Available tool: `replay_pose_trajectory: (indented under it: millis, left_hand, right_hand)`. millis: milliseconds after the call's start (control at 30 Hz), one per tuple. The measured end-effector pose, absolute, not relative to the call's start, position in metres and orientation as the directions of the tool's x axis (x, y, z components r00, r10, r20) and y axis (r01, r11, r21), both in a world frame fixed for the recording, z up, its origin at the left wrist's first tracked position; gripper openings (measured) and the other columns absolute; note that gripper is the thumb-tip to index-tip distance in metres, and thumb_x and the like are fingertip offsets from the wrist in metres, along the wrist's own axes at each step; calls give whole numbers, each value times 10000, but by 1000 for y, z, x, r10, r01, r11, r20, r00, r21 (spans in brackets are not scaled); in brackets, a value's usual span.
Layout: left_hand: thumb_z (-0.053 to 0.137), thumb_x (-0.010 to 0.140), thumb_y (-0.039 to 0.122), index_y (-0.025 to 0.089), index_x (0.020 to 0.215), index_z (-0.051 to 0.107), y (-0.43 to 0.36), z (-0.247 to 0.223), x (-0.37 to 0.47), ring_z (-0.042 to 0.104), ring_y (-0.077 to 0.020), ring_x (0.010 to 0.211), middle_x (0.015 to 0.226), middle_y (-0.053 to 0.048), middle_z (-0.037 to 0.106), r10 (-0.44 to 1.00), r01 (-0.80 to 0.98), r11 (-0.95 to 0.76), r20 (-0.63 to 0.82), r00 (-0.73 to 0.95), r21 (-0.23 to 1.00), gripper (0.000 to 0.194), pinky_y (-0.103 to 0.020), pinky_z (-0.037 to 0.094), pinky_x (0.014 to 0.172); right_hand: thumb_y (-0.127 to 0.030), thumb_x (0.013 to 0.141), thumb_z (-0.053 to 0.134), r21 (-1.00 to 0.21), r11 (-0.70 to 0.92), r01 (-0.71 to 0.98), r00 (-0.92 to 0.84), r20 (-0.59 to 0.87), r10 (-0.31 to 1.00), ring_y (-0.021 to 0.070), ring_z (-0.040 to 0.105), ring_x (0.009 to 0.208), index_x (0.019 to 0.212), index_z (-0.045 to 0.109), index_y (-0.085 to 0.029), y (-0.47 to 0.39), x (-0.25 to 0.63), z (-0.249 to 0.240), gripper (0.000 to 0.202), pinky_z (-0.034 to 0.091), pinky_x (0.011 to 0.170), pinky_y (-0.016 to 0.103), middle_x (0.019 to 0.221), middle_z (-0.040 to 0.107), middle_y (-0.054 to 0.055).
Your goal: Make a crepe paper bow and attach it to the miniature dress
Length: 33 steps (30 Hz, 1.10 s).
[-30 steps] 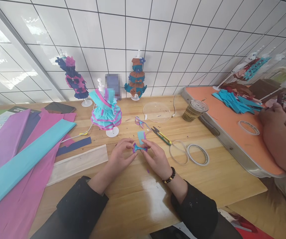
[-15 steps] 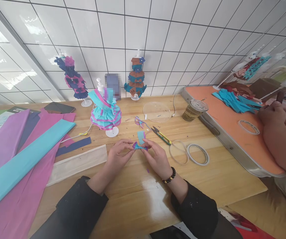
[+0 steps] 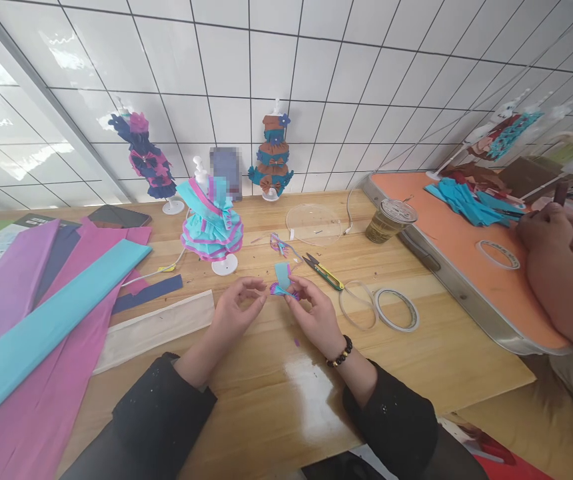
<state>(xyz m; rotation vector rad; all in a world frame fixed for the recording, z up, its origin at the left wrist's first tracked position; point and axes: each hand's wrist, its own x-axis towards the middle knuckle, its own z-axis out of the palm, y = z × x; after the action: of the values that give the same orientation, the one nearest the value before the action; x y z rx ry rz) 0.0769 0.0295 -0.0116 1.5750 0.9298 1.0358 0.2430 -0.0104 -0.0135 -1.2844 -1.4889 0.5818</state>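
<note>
My right hand (image 3: 314,317) pinches a small pleated purple and teal paper bow (image 3: 280,290) just above the wooden table (image 3: 266,393). My left hand (image 3: 236,310) hovers a few centimetres to the left of the bow with its fingers curled apart, holding nothing. A small teal paper piece (image 3: 282,274) lies just behind the bow. Behind my hands stands a small mannequin in a teal and pink paper dress (image 3: 210,227).
Yellow-handled snips (image 3: 323,272) and two tape rings (image 3: 381,309) lie right of my hands. Long crepe paper sheets (image 3: 41,320) cover the left. Two more dressed mannequins (image 3: 147,162) (image 3: 272,160), a clear lid and a drink cup (image 3: 389,222) stand behind. Another person's arms (image 3: 559,267) rest on an orange board (image 3: 446,247).
My left hand has let go of the bow and drawn slightly left, its fingers opening. My right hand keeps the bow, now tilted toward its fingertips.
</note>
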Motion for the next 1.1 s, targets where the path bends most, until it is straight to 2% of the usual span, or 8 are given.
replay_pose_trajectory:
  millis: [133, 267, 533, 867, 1100]
  left_hand:
    - [617, 713, 224, 187, 1235, 352, 27, -14, 79, 571, -183, 916, 949, -76, 591, 862, -15, -95, 90, 500, 995, 587, -352, 461, 804]
    - [636, 703, 217, 208, 1308, 241, 28, -15, 79, 580, -178, 889, 956, -71, 592, 817, -102, 38, 28, 576, 994, 722, -376, 443, 823]
    - [653, 686, 196, 202, 1338, 193, 34, -13, 77, 575, -134, 791, 806, -11, 593, 844, -194, 109, 13, 536, 975, 797, -328, 421, 802]
    - [654, 690, 199, 215, 1342, 177, 35, -15, 75, 580, -150, 800, 838, -24, 611, 845, -183, 97, 17, 535, 978, 809, -311, 421, 766]
    - [649, 694, 180, 202, 1264, 314, 34, -13, 76, 574, -159, 867, 896, -40, 598, 845, -170, 91, 15, 535, 981, 661, -332, 422, 822]
  right_hand:
    - [-180, 791, 506, -927, 250, 278, 119, 292, 949, 142, 563, 761, 1110, 493, -181, -12, 238, -14, 319, 480, 699, 292, 822, 578, 38]
    - [-166, 797, 490, -897, 300, 324, 46, 331, 942, 147, 554, 789, 1127, 476, -193, -14, 234, -14, 332, 472, 733, 309, 843, 572, 37]
    - [-115, 784, 490, -789, 408, 458, -78, 422, 903, 157, 535, 818, 1138, 475, -205, -17, 234, -14, 365, 463, 742, 309, 875, 577, 49]
    - [-152, 785, 496, -772, 428, 471, -122, 423, 898, 177, 535, 869, 1119, 484, -211, -19, 235, -7, 339, 461, 767, 335, 960, 579, 74]
    - [-135, 790, 464, -729, 436, 528, -107, 452, 885, 180, 547, 824, 1158, 458, -225, -17, 237, -13, 378, 465, 758, 349, 871, 588, 55]
